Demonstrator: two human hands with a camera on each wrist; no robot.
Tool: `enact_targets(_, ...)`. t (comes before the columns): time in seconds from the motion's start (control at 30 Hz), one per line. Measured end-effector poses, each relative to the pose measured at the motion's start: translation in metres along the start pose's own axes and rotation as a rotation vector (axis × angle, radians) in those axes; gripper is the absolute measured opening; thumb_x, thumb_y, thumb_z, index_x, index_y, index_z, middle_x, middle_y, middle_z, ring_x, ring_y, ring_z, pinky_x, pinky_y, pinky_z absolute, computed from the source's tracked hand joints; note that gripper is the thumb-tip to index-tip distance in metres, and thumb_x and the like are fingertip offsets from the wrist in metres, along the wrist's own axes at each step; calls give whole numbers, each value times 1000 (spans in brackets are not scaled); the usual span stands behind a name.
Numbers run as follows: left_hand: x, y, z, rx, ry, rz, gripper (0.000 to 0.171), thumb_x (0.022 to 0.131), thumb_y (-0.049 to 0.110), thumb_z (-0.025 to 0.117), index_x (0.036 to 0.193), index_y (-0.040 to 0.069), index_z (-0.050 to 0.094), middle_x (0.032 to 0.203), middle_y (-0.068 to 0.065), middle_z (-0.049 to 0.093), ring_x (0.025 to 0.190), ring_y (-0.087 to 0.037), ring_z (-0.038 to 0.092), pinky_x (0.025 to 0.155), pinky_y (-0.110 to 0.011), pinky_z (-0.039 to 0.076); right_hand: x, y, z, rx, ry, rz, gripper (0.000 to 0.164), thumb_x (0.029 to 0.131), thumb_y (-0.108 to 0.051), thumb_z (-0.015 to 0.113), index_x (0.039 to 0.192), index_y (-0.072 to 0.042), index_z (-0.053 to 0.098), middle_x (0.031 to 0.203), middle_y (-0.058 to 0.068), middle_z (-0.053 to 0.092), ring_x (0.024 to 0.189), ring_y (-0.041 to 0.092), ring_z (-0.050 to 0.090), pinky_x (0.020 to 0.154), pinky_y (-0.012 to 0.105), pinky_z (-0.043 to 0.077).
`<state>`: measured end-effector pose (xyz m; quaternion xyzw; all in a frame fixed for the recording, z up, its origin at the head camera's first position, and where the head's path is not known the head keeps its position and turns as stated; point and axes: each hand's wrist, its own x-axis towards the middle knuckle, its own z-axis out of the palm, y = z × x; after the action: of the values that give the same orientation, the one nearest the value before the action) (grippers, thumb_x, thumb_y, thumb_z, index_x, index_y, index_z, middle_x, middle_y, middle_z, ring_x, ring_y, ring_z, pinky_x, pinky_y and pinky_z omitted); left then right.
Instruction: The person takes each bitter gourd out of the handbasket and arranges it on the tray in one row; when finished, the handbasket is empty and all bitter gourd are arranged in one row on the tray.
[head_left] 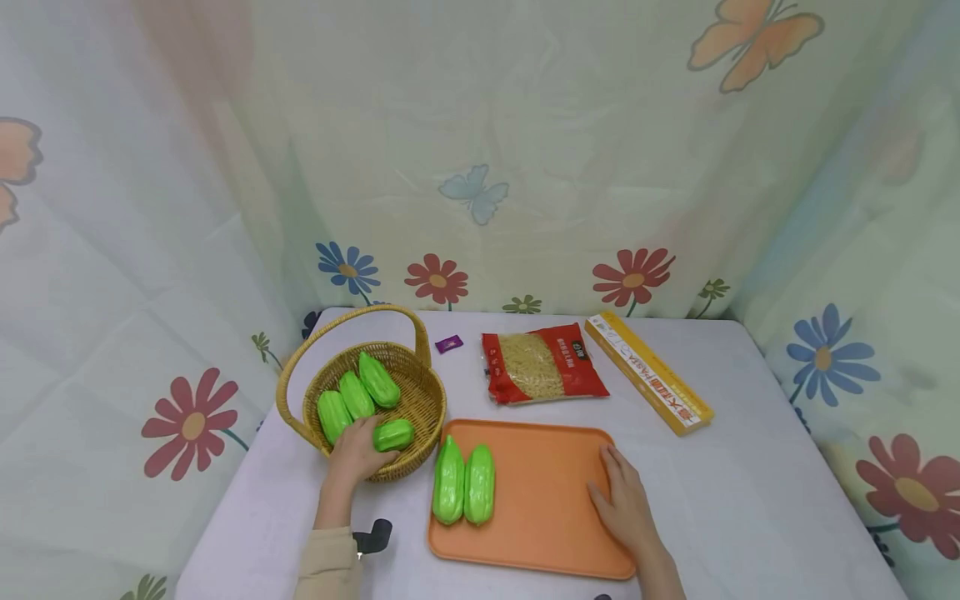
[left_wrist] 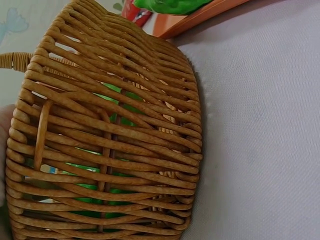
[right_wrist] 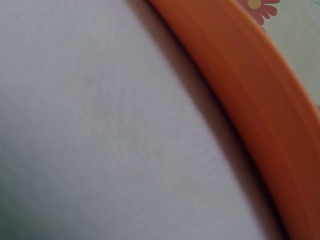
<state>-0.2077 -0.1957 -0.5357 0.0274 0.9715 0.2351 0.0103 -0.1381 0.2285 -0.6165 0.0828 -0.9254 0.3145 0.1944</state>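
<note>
My left hand (head_left: 357, 451) reaches over the near rim of a wicker basket (head_left: 431, 392) and grips a ribbed, bright green gourd (head_left: 394, 434) between thumb and fingers. Three more such gourds lie inside along the far left, among them a tapered one (head_left: 378, 380). In the left wrist view the basket's woven side (left_wrist: 110, 145) hides most of that hand. To the right is an orange tray (head_left: 547, 492), with two green gourds (head_left: 479, 484) side by side on its left end. My right hand (head_left: 624, 504) rests on the tray's right edge, fingers extended.
Behind the tray lie a red bag of pasta (head_left: 536, 364), a small purple packet (head_left: 449, 343) and a long yellow pasta box (head_left: 648, 372). The basket's tall handle (head_left: 352, 312) arches over its far left side. Flowered curtains (head_left: 480, 125) enclose the white table (head_left: 750, 500).
</note>
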Motion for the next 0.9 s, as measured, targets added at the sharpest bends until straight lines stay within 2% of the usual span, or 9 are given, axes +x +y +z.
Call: enact_targets(0.9,2,4,0,29,-39,-18,63,71,27,78,125,6,53,121,-20,53,107,-43,50,88,-56,37,2,-3,-3,8,-29,30,63,79,-5,66,133,9,38,134,27,35,119,45,33,94,57,27)
